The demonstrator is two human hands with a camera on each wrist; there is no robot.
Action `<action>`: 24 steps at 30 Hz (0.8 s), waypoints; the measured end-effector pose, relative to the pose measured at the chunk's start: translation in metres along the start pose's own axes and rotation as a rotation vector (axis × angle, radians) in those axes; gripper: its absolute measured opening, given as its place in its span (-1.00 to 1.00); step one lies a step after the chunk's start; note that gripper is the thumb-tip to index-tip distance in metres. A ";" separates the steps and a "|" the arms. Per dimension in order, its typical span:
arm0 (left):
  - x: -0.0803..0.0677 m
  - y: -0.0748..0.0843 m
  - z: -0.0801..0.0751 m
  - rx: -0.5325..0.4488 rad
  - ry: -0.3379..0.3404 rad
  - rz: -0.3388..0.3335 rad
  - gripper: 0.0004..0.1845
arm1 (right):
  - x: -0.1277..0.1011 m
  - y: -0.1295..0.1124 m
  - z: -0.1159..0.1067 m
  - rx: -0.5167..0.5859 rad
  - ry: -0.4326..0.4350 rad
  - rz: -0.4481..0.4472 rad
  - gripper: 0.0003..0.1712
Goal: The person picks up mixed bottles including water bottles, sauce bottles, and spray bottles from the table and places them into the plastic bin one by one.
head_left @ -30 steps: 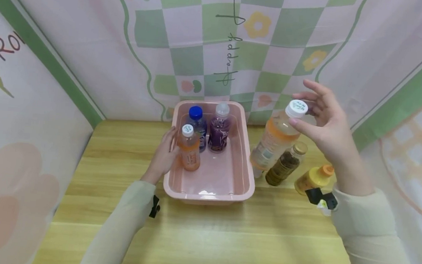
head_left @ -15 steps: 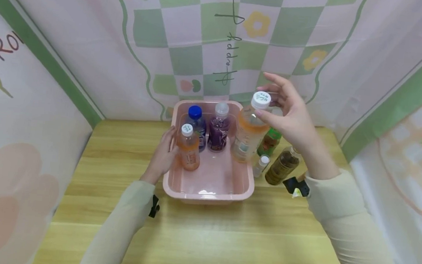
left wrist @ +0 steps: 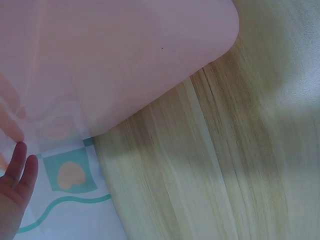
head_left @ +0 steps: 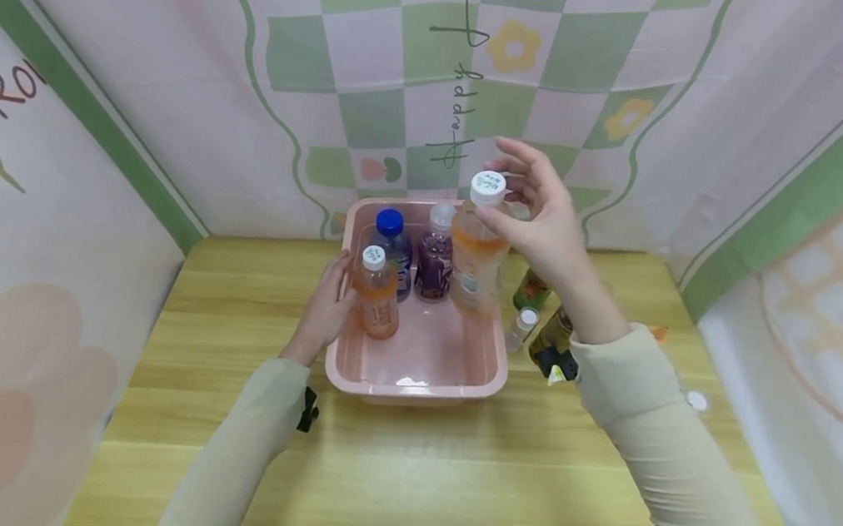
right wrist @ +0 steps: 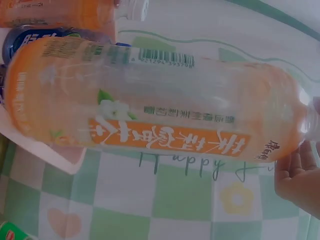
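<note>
My right hand (head_left: 538, 223) pinches a large clear bottle (head_left: 478, 260) by the neck, just under its white cap. In the right wrist view this drink bottle (right wrist: 165, 100) has an orange label and looks see-through. It is held upright over the right side of a pink plastic basin (head_left: 490, 378). My left hand (head_left: 327, 305) rests against the basin's left wall, its fingers straight along the outside in the left wrist view. Inside the basin stand a small orange drink bottle (head_left: 379, 301), a blue-capped bottle (head_left: 396, 252) and a purple bottle (head_left: 434, 268).
Right of the basin stand a small white-capped bottle (head_left: 522, 330), a green-and-brown bottle (head_left: 532, 291) and a dark bottle (head_left: 552, 337), partly hidden by my right arm. A white cap (head_left: 696, 401) shows farther right. Patterned cloth (head_left: 437, 89) hangs behind the wooden table (head_left: 403, 479).
My right hand has carried the large bottle leftward from beside the basin to over its right side. The left hand has stayed at the basin's left wall.
</note>
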State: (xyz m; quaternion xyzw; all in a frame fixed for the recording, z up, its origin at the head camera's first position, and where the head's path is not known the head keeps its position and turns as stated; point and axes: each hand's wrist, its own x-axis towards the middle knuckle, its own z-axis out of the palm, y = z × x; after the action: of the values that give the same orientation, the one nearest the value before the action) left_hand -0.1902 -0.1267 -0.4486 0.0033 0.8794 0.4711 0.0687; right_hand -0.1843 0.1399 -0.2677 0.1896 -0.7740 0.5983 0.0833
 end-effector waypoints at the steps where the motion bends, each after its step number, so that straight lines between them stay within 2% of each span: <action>1: 0.000 0.000 0.000 -0.001 -0.002 0.002 -0.34 | 0.001 0.001 0.002 0.006 0.006 -0.006 -0.22; 5: 0.000 0.000 0.000 -0.006 -0.003 0.003 -0.34 | 0.006 0.007 0.010 0.019 -0.001 -0.020 -0.21; 8: 0.000 0.000 0.000 -0.008 -0.004 0.004 -0.34 | 0.010 0.013 0.017 -0.002 -0.034 0.003 -0.19; 19: 0.000 0.000 -0.001 0.007 -0.006 0.000 -0.35 | 0.016 0.039 0.046 -0.066 -0.147 0.156 -0.16; 24: 0.000 0.001 -0.001 0.012 -0.002 -0.008 -0.35 | 0.017 0.048 0.054 -0.140 -0.175 0.191 -0.17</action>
State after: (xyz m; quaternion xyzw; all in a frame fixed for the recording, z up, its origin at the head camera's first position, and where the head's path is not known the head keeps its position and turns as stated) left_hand -0.1901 -0.1269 -0.4474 0.0009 0.8821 0.4656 0.0715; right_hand -0.2139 0.0947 -0.3193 0.1602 -0.8327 0.5293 -0.0289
